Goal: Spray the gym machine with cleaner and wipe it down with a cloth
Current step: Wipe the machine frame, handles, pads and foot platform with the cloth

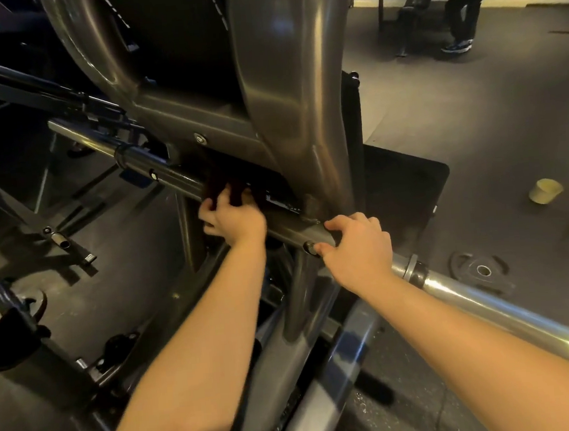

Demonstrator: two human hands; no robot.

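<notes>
A dark grey gym machine frame (285,88) fills the middle of the view, with a long steel bar (512,315) running from upper left to lower right. My left hand (233,219) presses a dark red cloth (229,185) against the bar under the frame's lower plate. The cloth is partly hidden in shadow. My right hand (358,246) rests on the bar's joint just to the right, fingers curled over it. No spray bottle is in view.
A weight plate (482,272) lies on the dark rubber floor at the right, with a small pale cup (546,190) beyond it. A person's legs (464,10) stand at the back right. Black frame rails and pegs (58,237) crowd the left.
</notes>
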